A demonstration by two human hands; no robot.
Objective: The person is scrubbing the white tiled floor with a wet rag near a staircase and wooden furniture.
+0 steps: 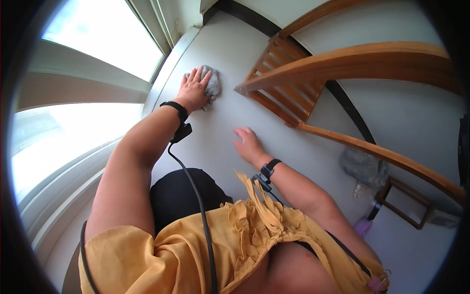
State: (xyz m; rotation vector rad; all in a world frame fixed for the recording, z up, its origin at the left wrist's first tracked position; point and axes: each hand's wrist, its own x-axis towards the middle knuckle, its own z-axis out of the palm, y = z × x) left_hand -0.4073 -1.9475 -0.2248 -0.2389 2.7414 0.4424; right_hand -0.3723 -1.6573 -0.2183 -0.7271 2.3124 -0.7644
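Observation:
My left hand (192,91) lies spread on a crumpled grey cloth (213,82), pressing it against the pale floor (235,47). The cloth sticks out past the fingers and along the right side of the palm. Nearer to my body, my right hand (250,146) holds nothing. Its fingers are slightly bent and apart, over the floor; whether they touch it I cannot tell. Each wrist wears a black strap with a small device, and a cable runs from the left one.
A slatted wooden rack (282,88) stands to the right, its long posts rising toward the camera. Behind it are a dark baseboard (352,110), a plastic bag (361,165) and a wooden frame (384,191). Bright glass panes (106,36) with a pale frame line the left side.

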